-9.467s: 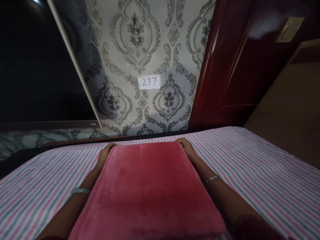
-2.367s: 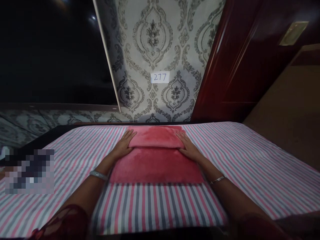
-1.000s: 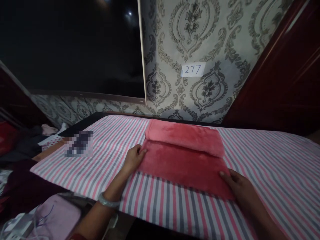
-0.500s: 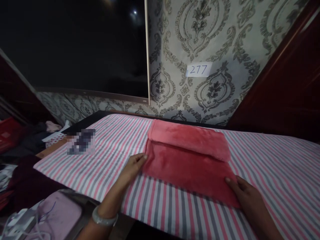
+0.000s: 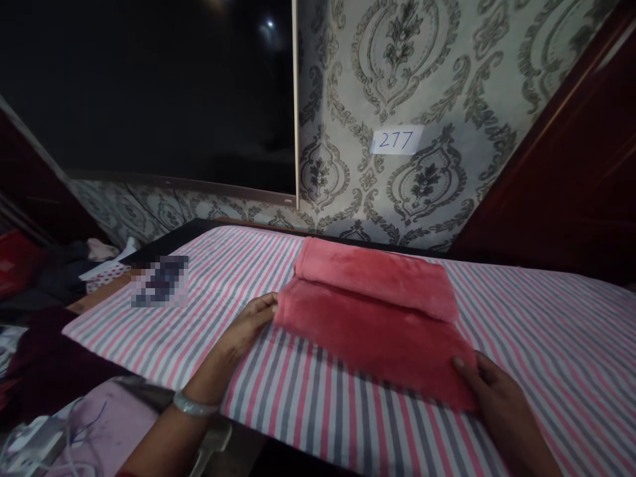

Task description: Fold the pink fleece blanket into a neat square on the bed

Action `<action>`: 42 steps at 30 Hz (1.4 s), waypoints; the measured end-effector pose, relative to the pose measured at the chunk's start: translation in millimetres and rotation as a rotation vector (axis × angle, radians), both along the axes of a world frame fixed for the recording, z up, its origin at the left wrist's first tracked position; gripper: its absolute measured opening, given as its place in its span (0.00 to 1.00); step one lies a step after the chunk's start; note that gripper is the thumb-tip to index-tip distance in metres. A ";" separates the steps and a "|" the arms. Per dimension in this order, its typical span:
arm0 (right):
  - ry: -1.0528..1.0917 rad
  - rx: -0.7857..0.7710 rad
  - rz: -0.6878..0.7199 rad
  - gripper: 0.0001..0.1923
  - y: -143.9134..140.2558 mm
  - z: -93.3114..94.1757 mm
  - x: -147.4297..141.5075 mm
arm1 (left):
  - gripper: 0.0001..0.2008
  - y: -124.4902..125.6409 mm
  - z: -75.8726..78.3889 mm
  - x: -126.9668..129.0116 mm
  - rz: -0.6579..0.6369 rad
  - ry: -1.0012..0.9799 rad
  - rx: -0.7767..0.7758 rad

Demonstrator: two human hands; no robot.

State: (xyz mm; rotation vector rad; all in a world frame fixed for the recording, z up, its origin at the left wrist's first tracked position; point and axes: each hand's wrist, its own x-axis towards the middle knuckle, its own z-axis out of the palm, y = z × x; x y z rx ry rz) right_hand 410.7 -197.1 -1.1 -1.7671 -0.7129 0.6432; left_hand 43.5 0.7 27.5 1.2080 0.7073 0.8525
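A red plush cloth (image 5: 372,324) lies on the pink, grey and white striped sheet (image 5: 308,411), its far end folded over into a thick roll (image 5: 377,275). My left hand (image 5: 248,321) grips the cloth's near left corner, which is lifted slightly off the sheet. At the near right corner my right hand (image 5: 489,391) pinches the edge with its thumb on top. A pale bangle sits on my left wrist (image 5: 191,404).
A patterned wall carries a paper label reading 277 (image 5: 396,140). A dark screen (image 5: 149,93) fills the upper left, a dark red wooden door (image 5: 571,165) the right. Clothes lie piled at the far left (image 5: 59,271), and pale pink fabric with white cables (image 5: 74,430) sits at the lower left.
Both hands left the folded far end and came back to the cloth's near corners. In the last half second the near left corner has risen a little off the sheet.
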 end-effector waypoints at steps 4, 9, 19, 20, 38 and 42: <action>-0.029 0.049 -0.029 0.22 -2.5 -2.6 3.5 | 0.11 2.4 -7.9 -6.3 0.060 0.067 0.009; -0.032 0.029 -0.009 0.21 -3.0 -6.9 8.7 | 0.11 -3.0 -7.0 -18.4 0.035 0.201 0.138; -0.085 0.107 0.116 0.23 -15.4 -5.9 -1.9 | 0.22 -14.4 -5.8 4.1 -0.074 0.108 0.275; -0.098 0.120 0.107 0.23 -14.7 -4.4 -1.7 | 0.22 -12.7 -4.5 5.7 -0.069 0.173 0.339; 0.035 0.073 -0.047 0.26 -14.0 -17.5 9.2 | 0.27 -6.8 0.7 -1.7 0.108 0.293 -0.007; 0.053 -0.010 -0.085 0.29 -2.2 -15.6 19.2 | 0.26 12.3 5.7 12.7 0.204 0.365 0.022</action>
